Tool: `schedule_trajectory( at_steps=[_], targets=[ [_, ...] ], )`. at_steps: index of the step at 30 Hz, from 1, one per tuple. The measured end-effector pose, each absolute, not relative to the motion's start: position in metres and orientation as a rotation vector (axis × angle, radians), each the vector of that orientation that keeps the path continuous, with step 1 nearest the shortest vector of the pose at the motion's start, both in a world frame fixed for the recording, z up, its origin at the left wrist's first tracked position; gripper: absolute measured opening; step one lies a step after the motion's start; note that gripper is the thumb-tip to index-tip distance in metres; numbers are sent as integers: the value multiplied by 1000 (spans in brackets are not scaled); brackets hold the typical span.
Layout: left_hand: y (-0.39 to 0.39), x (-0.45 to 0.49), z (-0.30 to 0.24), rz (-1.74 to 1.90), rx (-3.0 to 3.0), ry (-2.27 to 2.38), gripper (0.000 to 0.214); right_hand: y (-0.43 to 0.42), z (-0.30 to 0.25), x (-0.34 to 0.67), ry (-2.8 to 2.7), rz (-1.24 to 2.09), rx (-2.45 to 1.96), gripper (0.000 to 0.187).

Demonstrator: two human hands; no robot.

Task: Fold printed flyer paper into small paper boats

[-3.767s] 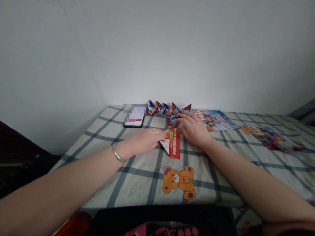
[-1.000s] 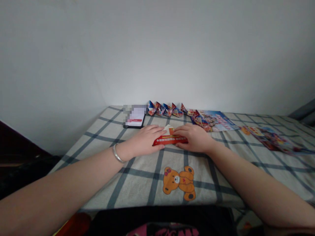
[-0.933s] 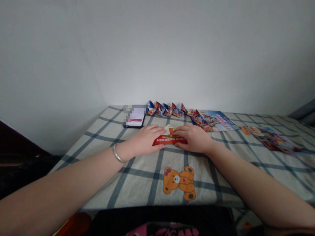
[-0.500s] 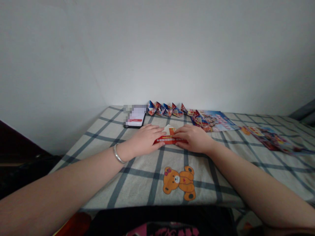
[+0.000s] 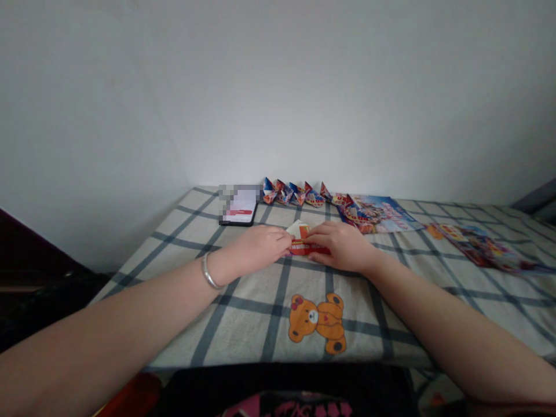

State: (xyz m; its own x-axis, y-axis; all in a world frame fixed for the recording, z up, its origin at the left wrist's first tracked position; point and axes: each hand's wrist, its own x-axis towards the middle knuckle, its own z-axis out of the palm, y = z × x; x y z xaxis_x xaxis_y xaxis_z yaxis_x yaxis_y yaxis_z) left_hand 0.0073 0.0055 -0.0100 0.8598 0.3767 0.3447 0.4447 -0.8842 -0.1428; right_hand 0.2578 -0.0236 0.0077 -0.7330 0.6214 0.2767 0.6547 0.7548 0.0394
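Note:
Between my hands, a partly folded sheet of printed paper (image 5: 300, 248) lies on the checked tablecloth, with a red printed band along its near side and a pale pointed flap on its far side. My left hand (image 5: 267, 246), a silver bangle at its wrist, pinches the left end of the paper between thumb and fingers. Across the right part of the paper rests my right hand (image 5: 341, 246), its fingers stretched out and pressing it to the cloth. The fingers cover both ends of the sheet.
Along the wall stand several folded paper shapes (image 5: 315, 196), left of a flat colourful leaflet (image 5: 386, 214). A phone (image 5: 240, 207) with a lit screen lies at the back left. More printed sheets (image 5: 482, 246) lie at the right. The checked tablecloth (image 5: 243, 330) bears a printed bear.
My left hand's fingers have drawn together from lying flat into a pinch on the paper's left end. My right hand stays almost in place.

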Motion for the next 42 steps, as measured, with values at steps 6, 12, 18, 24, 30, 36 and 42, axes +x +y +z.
schedule_trajectory(
  at_steps=[6, 12, 18, 24, 30, 36, 42],
  targets=[
    [4, 8, -9, -445, -2849, -727, 21, -24, 8, 257, -2699, -203, -1027, 39],
    [2, 9, -7, -464, -2889, -825, 21, -24, 8, 255, -2738, -209, -1026, 37],
    [4, 7, -9, -552, -2975, -764, 18, -25, 7, 254, -2736, -193, -1000, 27],
    [3, 9, -10, -582, -3007, -775, 17, -27, 9, 252, -2724, -150, -1014, 25],
    [2, 10, -8, -590, -3049, -686, 10, -25, 12, 256, -2745, -52, -1083, 14],
    [1, 10, -7, -543, -2972, -648, 11, -25, 19, 264, -2765, -4, -1160, 7],
    [1, 10, -6, -529, -2981, -640, 11, -20, 20, 269, -2779, -18, -1279, 21]
  ],
)
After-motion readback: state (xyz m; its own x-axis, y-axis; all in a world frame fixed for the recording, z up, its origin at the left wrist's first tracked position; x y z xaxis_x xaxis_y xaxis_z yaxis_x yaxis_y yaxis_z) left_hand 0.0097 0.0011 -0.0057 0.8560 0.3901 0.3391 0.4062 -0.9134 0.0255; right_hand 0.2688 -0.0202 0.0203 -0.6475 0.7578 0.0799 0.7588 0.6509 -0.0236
